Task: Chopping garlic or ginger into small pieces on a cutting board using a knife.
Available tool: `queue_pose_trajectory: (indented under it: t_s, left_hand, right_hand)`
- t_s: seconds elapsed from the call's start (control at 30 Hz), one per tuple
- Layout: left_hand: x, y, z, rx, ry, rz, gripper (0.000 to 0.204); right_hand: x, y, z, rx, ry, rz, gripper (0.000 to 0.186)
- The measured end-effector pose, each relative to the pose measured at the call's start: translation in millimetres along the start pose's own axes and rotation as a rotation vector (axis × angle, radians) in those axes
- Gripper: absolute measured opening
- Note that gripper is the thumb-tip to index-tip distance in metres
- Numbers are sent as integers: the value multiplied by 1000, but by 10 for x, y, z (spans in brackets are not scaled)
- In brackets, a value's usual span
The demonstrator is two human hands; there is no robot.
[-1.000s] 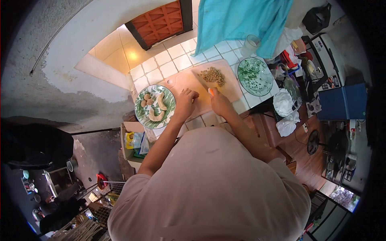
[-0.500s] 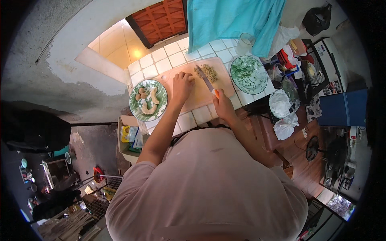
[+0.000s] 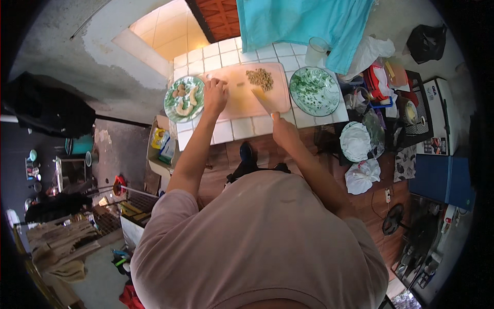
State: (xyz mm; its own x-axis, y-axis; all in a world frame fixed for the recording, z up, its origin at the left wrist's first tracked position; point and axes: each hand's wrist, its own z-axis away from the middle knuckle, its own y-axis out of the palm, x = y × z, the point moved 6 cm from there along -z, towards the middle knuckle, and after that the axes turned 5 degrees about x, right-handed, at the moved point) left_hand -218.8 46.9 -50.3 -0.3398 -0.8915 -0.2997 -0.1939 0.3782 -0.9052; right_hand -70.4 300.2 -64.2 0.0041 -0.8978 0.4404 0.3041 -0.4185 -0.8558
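Note:
My right hand (image 3: 284, 130) grips a kitchen knife (image 3: 263, 101) by its orange handle; the blade points up and left over the near part of a pink cutting board (image 3: 278, 95). A heap of finely chopped brownish bits (image 3: 260, 79) lies near the far edge, with one small loose piece (image 3: 240, 84) to its left. At the board's left end is my left hand (image 3: 216, 98), fingers bent and apart, with nothing visible in them. Beside it, a green-and-white plate (image 3: 170, 109) holds several round brown balls (image 3: 180, 90) and pale curved pieces (image 3: 193, 96).
Right of the board lies another green-and-white plate (image 3: 315, 91). A clear cup (image 3: 316, 50) stands behind it, against a turquoise curtain (image 3: 303, 23). White plastic bags (image 3: 355, 141) and clutter crowd the right side. An open cardboard box (image 3: 157, 149) is below the table's left end.
My left hand has moved left across the board, toward the plate of brown balls. The knife has drawn back from the chopped heap toward me. The view has shifted with my head.

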Motion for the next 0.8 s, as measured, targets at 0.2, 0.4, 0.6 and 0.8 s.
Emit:
queue_pose_trajectory:
  t_s: [0.2,0.4,0.6,0.8]
  left_hand:
    - [-279,277,-158,146,14,36,27]
    - [-288,343,-179,33,-30,64,19]
    - [-228,376,-256,69,11,118,14]
    - [-109,385,-265,148,-25,227,17]
  right_hand:
    - [325,-822,171,-287,-178,-192,29]
    - [175,-799,450,-439,-308,-562,30]
    - [-103,-142,303,-155,-159,-395,26]
    - [27,-46,-60,-86,-43,-263,28]
